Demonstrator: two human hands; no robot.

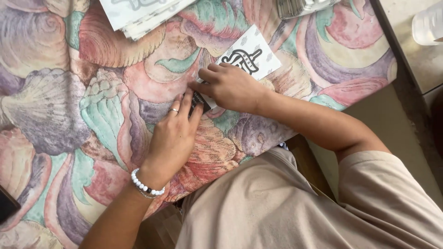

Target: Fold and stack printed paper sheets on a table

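A white square sheet [253, 54] with a black drawn figure lies on the shell-patterned cloth [55, 106]. My right hand [229, 85] rests on the sheet's near corner, fingers curled and pressing down. My left hand [173, 133], with a ring and a bead bracelet, lies flat beside it and holds a small dark flat object [198, 100] against the sheet's edge. What the dark object is cannot be made out.
A stack of white sheets [138, 16] lies at the top edge. A metallic item [300, 7] sits at the top right. A clear plastic bottle [427, 23] stands on the side surface. A dark device corner [7, 205] shows at the left.
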